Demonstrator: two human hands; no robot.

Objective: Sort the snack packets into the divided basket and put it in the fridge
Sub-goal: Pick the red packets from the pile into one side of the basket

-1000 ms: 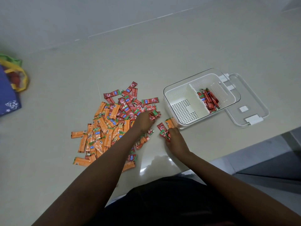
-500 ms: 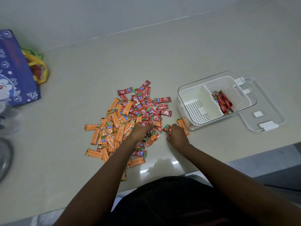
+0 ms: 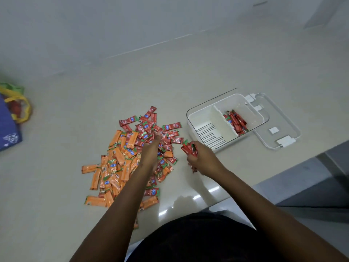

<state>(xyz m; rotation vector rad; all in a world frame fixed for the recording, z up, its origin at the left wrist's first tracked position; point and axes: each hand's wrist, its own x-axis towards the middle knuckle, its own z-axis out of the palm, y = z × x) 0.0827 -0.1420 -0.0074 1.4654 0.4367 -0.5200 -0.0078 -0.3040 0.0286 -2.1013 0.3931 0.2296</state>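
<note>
Right hand (image 3: 203, 157) clutches a bunch of red packets (image 3: 189, 149), basket (image 3: 190, 118) just up-right of it, nearer than to the left hand (image 3: 151, 148), fingers picking in the table's pile (image 3: 132, 152).

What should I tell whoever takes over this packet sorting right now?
Right hand grips a bunch of red packets just short of the basket.
Left hand reaches into the pile of mixed red and orange packets on the counter, fingertips among the red ones.
Done: some red packets lie in the basket's right compartment; the left compartment holds none.
Left: drop the held bunch in, sort the rest of the pile, fit the lid lying beside the basket, then put it in the fridge.
</note>
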